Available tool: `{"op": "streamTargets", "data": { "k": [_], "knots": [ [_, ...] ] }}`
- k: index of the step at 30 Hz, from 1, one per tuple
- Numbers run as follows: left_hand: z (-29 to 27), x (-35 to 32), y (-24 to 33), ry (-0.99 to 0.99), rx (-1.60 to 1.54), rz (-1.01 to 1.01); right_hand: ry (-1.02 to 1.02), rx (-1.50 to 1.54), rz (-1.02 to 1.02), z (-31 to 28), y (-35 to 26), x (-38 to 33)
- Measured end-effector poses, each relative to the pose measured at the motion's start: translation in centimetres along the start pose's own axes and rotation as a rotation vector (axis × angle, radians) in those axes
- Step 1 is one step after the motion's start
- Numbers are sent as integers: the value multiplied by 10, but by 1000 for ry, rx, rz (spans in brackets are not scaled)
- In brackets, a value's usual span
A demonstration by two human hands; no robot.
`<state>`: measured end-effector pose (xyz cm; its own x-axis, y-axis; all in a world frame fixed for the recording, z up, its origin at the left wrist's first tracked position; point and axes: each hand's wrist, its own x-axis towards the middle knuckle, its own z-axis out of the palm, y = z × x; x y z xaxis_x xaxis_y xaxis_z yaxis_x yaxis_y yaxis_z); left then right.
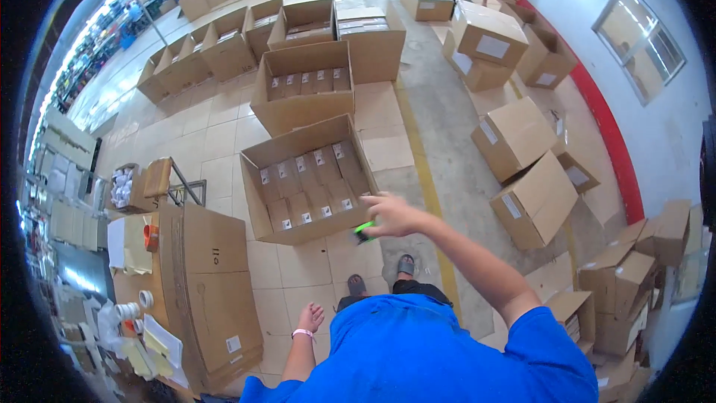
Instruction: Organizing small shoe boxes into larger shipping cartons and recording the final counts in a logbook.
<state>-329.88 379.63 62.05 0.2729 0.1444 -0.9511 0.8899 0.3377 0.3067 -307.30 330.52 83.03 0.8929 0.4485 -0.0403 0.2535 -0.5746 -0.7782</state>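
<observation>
My right hand (394, 216) reaches forward, fingers curled around a small bright green tool (363, 231), its tip poking out at seven o'clock of my knuckles. It hangs over the near right corner of an open cardboard box (257, 168), just short of the brown packets (307, 188) packed inside in tidy rows, each with a white label. The cardboard is matte and plain, flaps folded outward. My left hand (309, 318) hangs low at seven o'clock, fingers loosely spread, holding nothing, with a pale band at the wrist, beside a flattened carton (212, 283).
</observation>
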Motion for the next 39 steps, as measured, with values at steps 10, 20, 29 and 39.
{"op": "streamTargets", "data": {
  "k": [10, 20, 29, 39],
  "knots": [
    [52, -53, -33, -92, 57, 117, 193, -488, 50, -129, -101, 110],
    [-27, -68, -75, -26, -104, 68, 1012, -485, -71, -187, -117, 154],
    [-84, -62, -120, 145, -252, -50, 1235, -637, 204, -241, -80, 107],
    [-54, -5, -59, -75, 217, 358, 1559, -737, 79, -334, -85, 46]
  ]
}}
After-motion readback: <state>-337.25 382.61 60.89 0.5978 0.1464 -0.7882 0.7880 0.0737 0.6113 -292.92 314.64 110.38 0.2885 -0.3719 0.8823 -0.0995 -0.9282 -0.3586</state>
